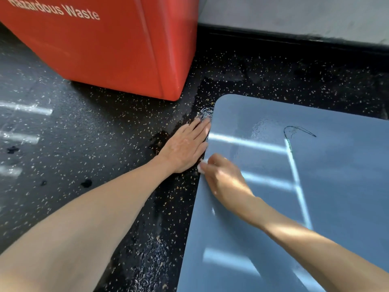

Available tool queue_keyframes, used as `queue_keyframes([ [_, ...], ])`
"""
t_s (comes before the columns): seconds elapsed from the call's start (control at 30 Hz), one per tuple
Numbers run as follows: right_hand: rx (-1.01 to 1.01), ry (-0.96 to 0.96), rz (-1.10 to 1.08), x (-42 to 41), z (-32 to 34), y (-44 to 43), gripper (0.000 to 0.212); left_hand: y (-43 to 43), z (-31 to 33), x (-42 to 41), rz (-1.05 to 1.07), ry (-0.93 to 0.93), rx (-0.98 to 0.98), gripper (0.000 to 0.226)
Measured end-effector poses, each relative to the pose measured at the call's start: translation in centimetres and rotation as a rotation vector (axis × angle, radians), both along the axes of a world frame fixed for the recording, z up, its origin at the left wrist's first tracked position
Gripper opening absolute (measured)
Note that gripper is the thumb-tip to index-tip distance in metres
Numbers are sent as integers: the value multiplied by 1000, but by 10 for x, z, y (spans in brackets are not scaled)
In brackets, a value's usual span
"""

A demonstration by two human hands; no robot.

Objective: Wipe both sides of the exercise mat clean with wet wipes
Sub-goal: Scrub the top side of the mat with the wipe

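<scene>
Speckled black floor (88,131), red bin (109,49), grey wall (294,11)

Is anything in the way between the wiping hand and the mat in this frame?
Nothing visible. The right hand holds the wet wipe on the left edge of the mat. The left hand lies flat on the floor beside that edge; the red bin stands apart.

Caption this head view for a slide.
Left hand flat on speckled black floor at the edge of the grey-blue exercise mat; right hand holds a white wet wipe against it.
</scene>
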State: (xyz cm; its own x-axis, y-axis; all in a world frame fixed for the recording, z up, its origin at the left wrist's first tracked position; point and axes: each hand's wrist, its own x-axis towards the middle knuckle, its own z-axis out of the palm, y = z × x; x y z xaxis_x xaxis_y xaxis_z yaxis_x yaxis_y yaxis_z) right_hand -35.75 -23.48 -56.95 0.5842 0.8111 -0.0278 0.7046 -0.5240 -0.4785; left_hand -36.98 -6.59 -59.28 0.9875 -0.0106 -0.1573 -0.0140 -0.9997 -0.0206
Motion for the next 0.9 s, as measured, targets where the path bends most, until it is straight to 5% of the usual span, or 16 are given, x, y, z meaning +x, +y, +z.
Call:
queue_keyframes([
  [0.1, 5, 136, 58, -27, 9, -15, 44, -7, 1, -26, -28, 21, -51, 67],
  [0.2, 48, 192, -143, -12, 12, -6, 21, -13, -3, -54, -50, -5, -49, 65],
  [0.37, -12, 245, -37, -72, 15, -31, 25, -20, -3, -76, -34, 6, -69, 67],
  [0.5, -58, 281, -260, -57, 16, -24, 19, -32, 4, -92, 0, 25, -75, 67],
  [0.67, -140, 196, 67, -113, 15, -50, 21, -44, 1, -117, 17, 29, -67, 67],
  [0.9, -20, 397, -227, -120, 18, -43, 20, -49, 5, -128, 17, 61, -74, 70],
])
